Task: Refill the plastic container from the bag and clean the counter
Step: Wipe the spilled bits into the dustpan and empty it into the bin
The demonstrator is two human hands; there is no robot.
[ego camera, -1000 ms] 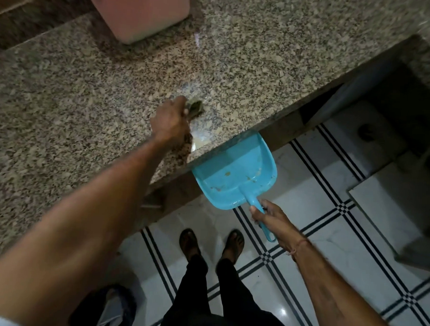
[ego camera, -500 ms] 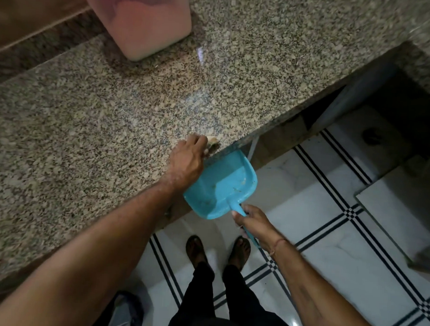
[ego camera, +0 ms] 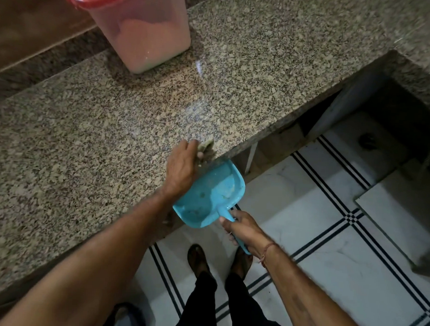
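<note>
My left grip (ego camera: 181,168) presses a cloth (ego camera: 204,149) at the granite tabletop (ego camera: 86,145) edge, right grip (ego camera: 240,228) clasping the blue dustpan (ego camera: 209,194) handle below; a gap could drop crumbs floorward, the lidded plastic container (ego camera: 141,29) standing well behind.

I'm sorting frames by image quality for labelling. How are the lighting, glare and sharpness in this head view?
Head view: dim overall, with a pale glare patch on the granite counter; the cloth under the left hand is motion-smeared, while the blue dustpan in the right hand stays fairly crisp; the red-lidded container is soft at the top edge, and wide-angle distortion bends the counter's edge.
</note>
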